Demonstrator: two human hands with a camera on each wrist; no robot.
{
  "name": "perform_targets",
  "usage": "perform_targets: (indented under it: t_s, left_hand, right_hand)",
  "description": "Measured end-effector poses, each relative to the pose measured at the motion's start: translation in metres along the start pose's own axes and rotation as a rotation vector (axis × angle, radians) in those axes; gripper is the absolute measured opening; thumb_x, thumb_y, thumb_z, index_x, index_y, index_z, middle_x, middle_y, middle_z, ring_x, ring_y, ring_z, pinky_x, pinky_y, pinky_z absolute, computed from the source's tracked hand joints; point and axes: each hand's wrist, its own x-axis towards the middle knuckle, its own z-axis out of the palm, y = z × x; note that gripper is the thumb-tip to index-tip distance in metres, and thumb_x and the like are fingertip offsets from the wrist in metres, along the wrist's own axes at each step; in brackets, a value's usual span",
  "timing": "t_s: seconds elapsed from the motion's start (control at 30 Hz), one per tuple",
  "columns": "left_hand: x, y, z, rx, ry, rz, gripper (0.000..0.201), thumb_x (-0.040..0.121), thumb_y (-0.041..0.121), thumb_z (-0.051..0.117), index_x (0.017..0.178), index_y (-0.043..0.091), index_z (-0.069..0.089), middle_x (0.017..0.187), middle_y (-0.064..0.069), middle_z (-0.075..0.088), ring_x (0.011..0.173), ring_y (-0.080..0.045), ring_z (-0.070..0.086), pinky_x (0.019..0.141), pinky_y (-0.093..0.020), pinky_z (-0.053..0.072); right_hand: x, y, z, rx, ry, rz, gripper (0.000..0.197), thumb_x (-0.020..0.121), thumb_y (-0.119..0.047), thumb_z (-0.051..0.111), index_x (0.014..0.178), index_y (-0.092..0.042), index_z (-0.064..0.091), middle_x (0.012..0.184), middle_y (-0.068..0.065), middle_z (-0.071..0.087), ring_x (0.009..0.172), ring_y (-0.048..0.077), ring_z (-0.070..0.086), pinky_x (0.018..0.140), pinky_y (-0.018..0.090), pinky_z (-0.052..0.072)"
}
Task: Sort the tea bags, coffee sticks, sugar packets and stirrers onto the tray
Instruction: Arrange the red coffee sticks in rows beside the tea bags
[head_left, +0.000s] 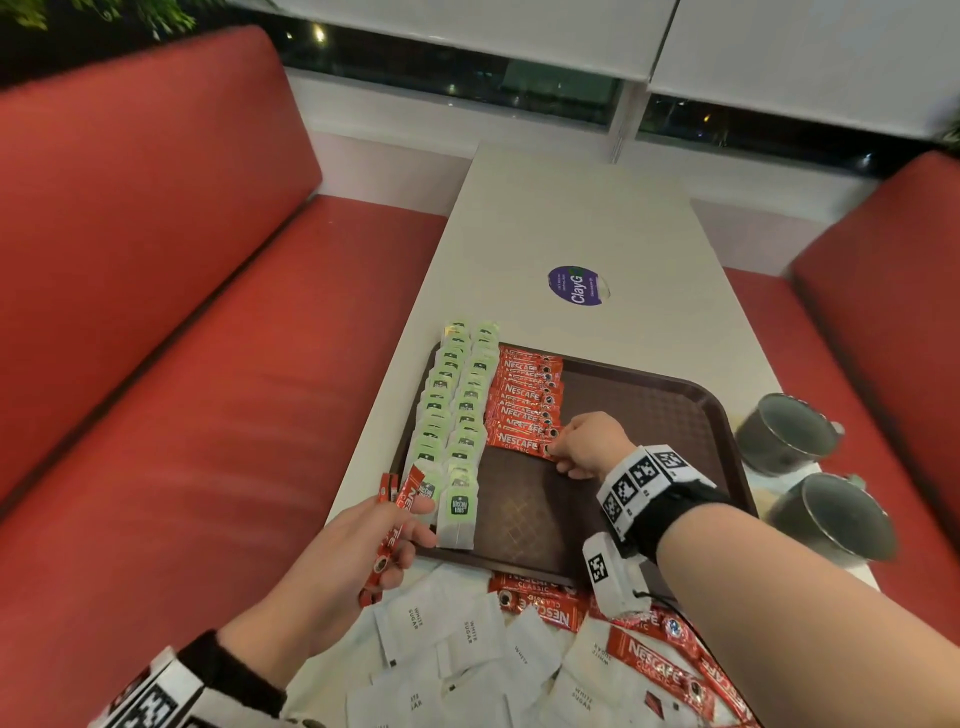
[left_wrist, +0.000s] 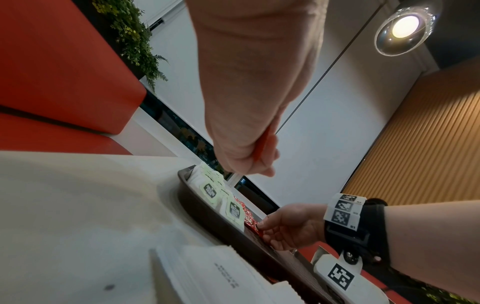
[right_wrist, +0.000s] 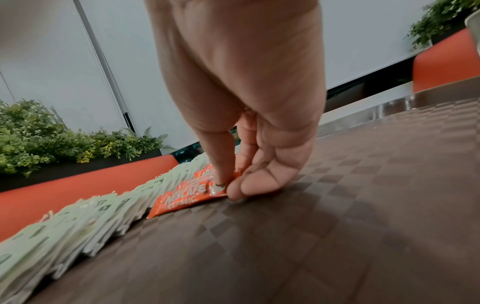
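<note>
Your tea bags (head_left: 457, 415) are done as far as the pictures show: two overlapping green rows run down the left side of the tray (head_left: 675, 410). The coffee sticks are partly done; a red column (head_left: 524, 400) lies just beside the tea bags, and your right hand (head_left: 584, 444) pinches the end of the nearest stick (right_wrist: 187, 200) between thumb and fingertips, setting it flat at the near end of that column. Your left hand (head_left: 358, 551) grips a small bundle of spare coffee sticks (head_left: 397, 512) above the tray's near-left corner. Loose coffee sticks (head_left: 660, 670) and a heap of white sugar packets (head_left: 457, 639) lie on the desk (head_left: 571, 208) near you, off the tray, so I judge the task roughly half finished. No stirrers can be made out. The right half of the tray is bare, and two grey mugs (head_left: 789, 431) stand just beyond its right edge.
</note>
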Motion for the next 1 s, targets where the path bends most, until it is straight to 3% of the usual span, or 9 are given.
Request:
perform_targets:
  t_s: [0.2,0.27,0.37,0.47,0.57,0.63,0.83,0.93,1.0]
  left_hand:
    - [0.0,0.0,0.0,0.006,0.013,0.007,0.023,0.093,0.018,0.049,0.106,0.01,0.066,0.062,-0.003,0.058,0.045,-0.009,0.035,0.04,-0.018,0.023]
    - [0.0,0.0,0.001,-0.012,0.012,0.011,0.022,0.094,0.016,0.048,0.107,0.008,0.065,0.066,-0.004,0.061,0.044,-0.008,0.038,0.039,-0.017,0.026]
    - [-0.001,0.0,0.002,-0.02,0.008,0.014,0.023,0.094,0.013,0.047,0.108,0.007,0.063,0.067,-0.004,0.062,0.042,-0.007,0.04,0.038,-0.016,0.028]
    - [-0.002,-0.002,0.002,-0.006,0.003,0.012,0.022,0.094,0.015,0.048,0.107,0.008,0.064,0.066,-0.004,0.06,0.042,-0.007,0.039,0.038,-0.017,0.027]
    - [-0.002,-0.004,0.001,0.027,-0.009,-0.005,0.025,0.091,0.022,0.054,0.105,0.004,0.066,0.073,-0.011,0.055,0.046,-0.01,0.035,0.042,-0.019,0.026]
    - [0.0,-0.006,-0.001,0.031,-0.01,-0.01,0.027,0.089,0.023,0.056,0.104,0.004,0.067,0.076,-0.013,0.053,0.048,-0.011,0.034,0.045,-0.022,0.024]
    - [0.003,-0.008,-0.005,0.043,0.0,0.0,0.025,0.091,0.022,0.052,0.102,0.006,0.067,0.075,-0.012,0.053,0.047,-0.012,0.032,0.047,-0.024,0.021]
    - [0.002,-0.008,-0.005,0.012,-0.026,-0.004,0.024,0.09,0.023,0.054,0.106,0.011,0.067,0.078,-0.012,0.061,0.052,-0.013,0.038,0.048,-0.024,0.024]
    - [0.001,-0.008,-0.005,-0.003,-0.072,-0.023,0.023,0.091,0.023,0.056,0.107,0.011,0.068,0.083,-0.012,0.068,0.059,-0.016,0.045,0.052,-0.025,0.029]
  right_hand:
    - [-0.003,0.002,-0.001,0.036,0.03,0.01,0.026,0.087,-0.013,0.068,0.108,-0.004,0.055,0.099,0.014,0.07,0.08,0.018,0.066,0.082,0.033,0.058]
    - [-0.004,0.004,-0.003,0.072,0.034,0.009,0.026,0.087,-0.012,0.069,0.106,-0.005,0.053,0.096,0.014,0.069,0.08,0.019,0.066,0.081,0.034,0.058]
    - [-0.004,0.004,-0.007,0.124,0.005,0.027,0.014,0.089,-0.009,0.065,0.085,-0.007,0.052,0.08,0.009,0.064,0.078,0.018,0.065,0.085,0.036,0.057]
    - [-0.001,0.005,-0.01,0.184,-0.021,0.081,0.021,0.095,-0.009,0.055,0.077,-0.01,0.045,0.077,0.007,0.055,0.07,0.013,0.056,0.08,0.032,0.054]
    - [0.006,0.005,-0.007,0.208,-0.016,0.088,0.006,0.095,-0.007,0.054,0.098,-0.005,0.05,0.077,0.007,0.055,0.067,0.014,0.055,0.066,0.027,0.051]
    - [0.009,0.006,-0.005,0.23,-0.03,0.11,0.022,0.096,-0.008,0.054,0.116,-0.003,0.05,0.077,0.008,0.054,0.065,0.015,0.054,0.062,0.025,0.049]
    - [0.007,0.003,-0.008,0.188,-0.01,0.106,0.033,0.099,-0.009,0.046,0.13,0.001,0.047,0.077,0.008,0.053,0.068,0.017,0.056,0.067,0.027,0.051]
    - [0.0,0.002,-0.008,-0.002,0.146,-0.121,0.028,0.093,-0.009,0.051,0.118,0.0,0.06,0.086,0.007,0.06,0.085,0.02,0.059,0.086,0.038,0.053]
    - [-0.026,-0.003,-0.005,-0.049,0.209,-0.332,0.02,0.088,-0.016,0.06,0.107,-0.01,0.065,0.096,0.002,0.064,0.09,0.018,0.061,0.083,0.035,0.053]
